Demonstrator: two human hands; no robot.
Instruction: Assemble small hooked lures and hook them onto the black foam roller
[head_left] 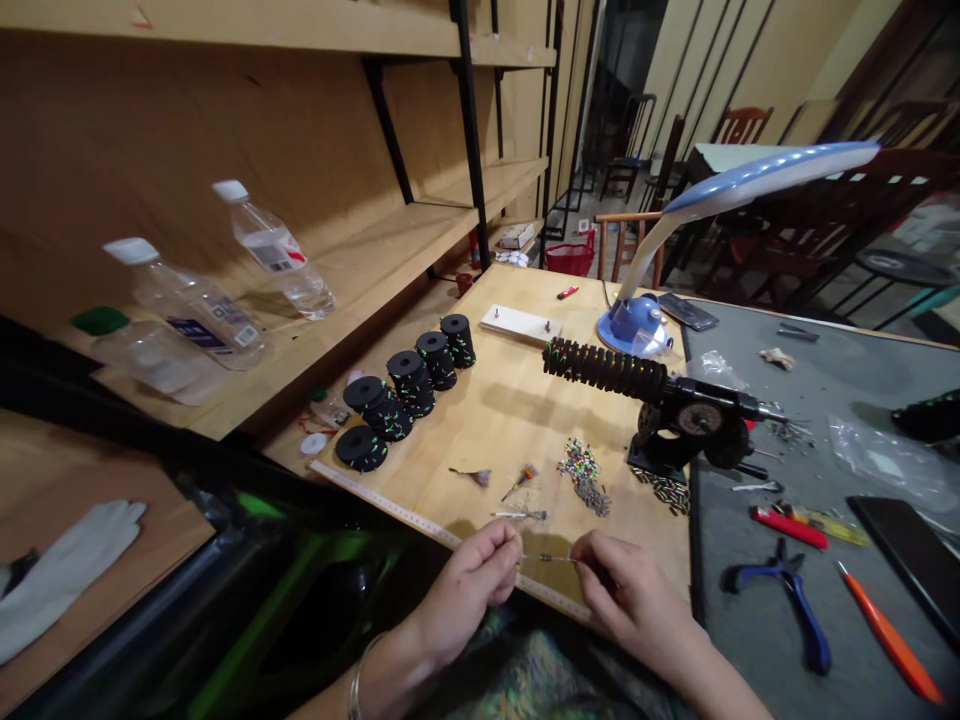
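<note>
Between my two hands, above the table's front edge, stretches a thin line with a small dark piece (547,557) on it; its exact kind is too small to tell. My left hand (484,570) is closed in a pinch at the left end of this line. At the other end, my right hand (619,575) pinches it between thumb and fingertips. Just beyond lie a pile of coloured beads (577,458), a heap of small grey pieces (592,496) and a few small bundles of thin strands (472,476).
Black foam spools (409,375) stand in a row at left. A black winding device (690,415) and a blue desk lamp (634,322) stand at the back right. Blue-handled pliers (795,595) and an orange tool (889,635) lie on the grey mat. Bottles (281,255) occupy the shelf.
</note>
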